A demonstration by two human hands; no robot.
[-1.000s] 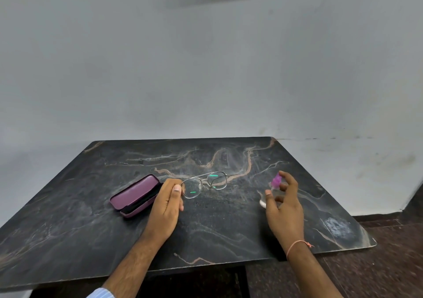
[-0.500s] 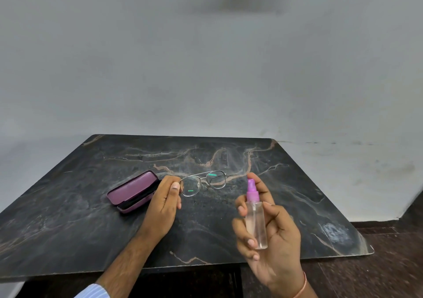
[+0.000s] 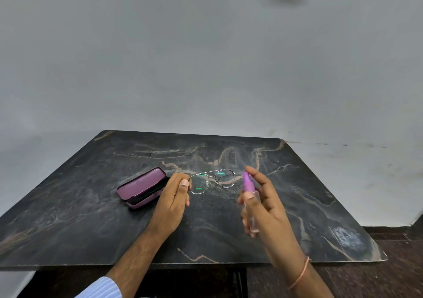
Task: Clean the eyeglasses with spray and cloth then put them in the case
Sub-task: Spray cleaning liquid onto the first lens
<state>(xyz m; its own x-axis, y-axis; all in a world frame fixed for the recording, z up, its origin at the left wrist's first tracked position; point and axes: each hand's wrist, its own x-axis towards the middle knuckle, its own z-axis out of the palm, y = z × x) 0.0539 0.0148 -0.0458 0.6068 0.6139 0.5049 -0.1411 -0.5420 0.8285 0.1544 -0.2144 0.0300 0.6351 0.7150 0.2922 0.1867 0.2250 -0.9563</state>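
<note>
Wire-frame eyeglasses [image 3: 211,181] sit mid-table, held up at their left end by the left hand [image 3: 172,202], thumb and fingers pinching the frame edge near the hinge. Lenses face the person; the right lens is free, nothing touching it. Whether the far rim rests on the tabletop or floats just above it, cannot tell.

Handling guess: light, thin metal, bends easily, lenses smudge and scratch. Best taken by the frame edge or temple hinge, as now, never on the glass. One-point pinch lets it swing, so keep pressure gentle but firm.

The right hand [image 3: 263,208] is just right of the glasses, fingers curled round a clear spray bottle [image 3: 250,202] with a purple nozzle, index finger up near the top of the nozzle. The nozzle seems aimed at the lenses, close but apart. Bottle looks small, smooth plastic, likely slippery if wet.

Purple glasses case [image 3: 143,189] lies open just left of the left hand, dark lining showing; touching or not is hidden by the hand. No cloth visible, maybe inside the case, cannot tell.

All on a dark marble table [image 3: 297,206]; grey wall [image 3: 206,69] behind. Pink thread on the right wrist, striped sleeve [image 3: 100,288] on the left arm.

Step judged: about to spray; wiping and casing not yet done.
</note>
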